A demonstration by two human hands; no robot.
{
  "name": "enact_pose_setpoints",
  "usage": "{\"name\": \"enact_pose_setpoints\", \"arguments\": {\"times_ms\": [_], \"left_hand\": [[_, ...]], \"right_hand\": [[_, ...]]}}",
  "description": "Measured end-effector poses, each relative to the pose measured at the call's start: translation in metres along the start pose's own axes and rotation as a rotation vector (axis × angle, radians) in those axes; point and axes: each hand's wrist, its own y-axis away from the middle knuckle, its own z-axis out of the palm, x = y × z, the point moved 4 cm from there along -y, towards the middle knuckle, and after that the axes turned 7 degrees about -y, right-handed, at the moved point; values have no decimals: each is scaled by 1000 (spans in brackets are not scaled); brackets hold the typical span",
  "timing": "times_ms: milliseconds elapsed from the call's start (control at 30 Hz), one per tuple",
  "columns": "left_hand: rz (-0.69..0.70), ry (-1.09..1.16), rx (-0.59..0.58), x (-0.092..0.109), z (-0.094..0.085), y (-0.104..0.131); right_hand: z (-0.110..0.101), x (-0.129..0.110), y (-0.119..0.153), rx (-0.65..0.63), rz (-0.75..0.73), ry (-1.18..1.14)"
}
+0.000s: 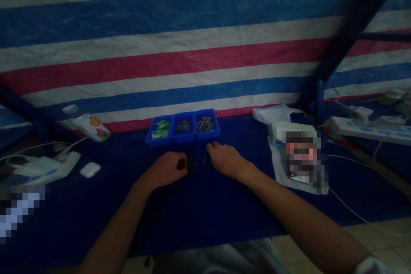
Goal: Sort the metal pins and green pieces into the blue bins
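My left hand (168,169) is curled closed over the blue tabletop. Several thin nails (192,164) fan out to the right from its fingertips; whether they are nails or screws is hard to tell in this dim light. To the right, my right hand (226,159) has its fingers bent and drawn together, palm down. One thin dark nail (205,159) shows just below its fingertips, and I cannot tell whether it touches them. Behind the hands stand three joined blue bins: the left bin (148,138) has green packets, the middle bin (183,138) and right bin (208,136) have many metal nails.
On the left are a bottle (93,127), a power strip (69,169) and a small white case (90,169). On the right lie a plastic packet (276,113), a white sheet (279,171) with a blurred item, and another power strip (369,130) with cables. A striped tarp (180,60) hangs behind.
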Motion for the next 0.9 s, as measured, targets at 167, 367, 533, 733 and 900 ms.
{"name": "enact_pose_setpoints", "arguments": {"times_ms": [167, 367, 533, 733, 900], "left_hand": [[12, -2, 5, 1, -1, 1], [25, 3, 22, 1, -1, 1], [23, 8, 22, 0, -1, 0], [14, -2, 17, 2, -2, 2], [23, -1, 13, 2, -1, 2]], "right_hand": [[2, -3, -2, -14, -107, -40], [3, -2, -1, -49, -193, -104], [0, 0, -2, -22, -168, -172], [2, 8, -8, 30, -176, -274], [-1, 11, -17, 132, -274, -399]]}}
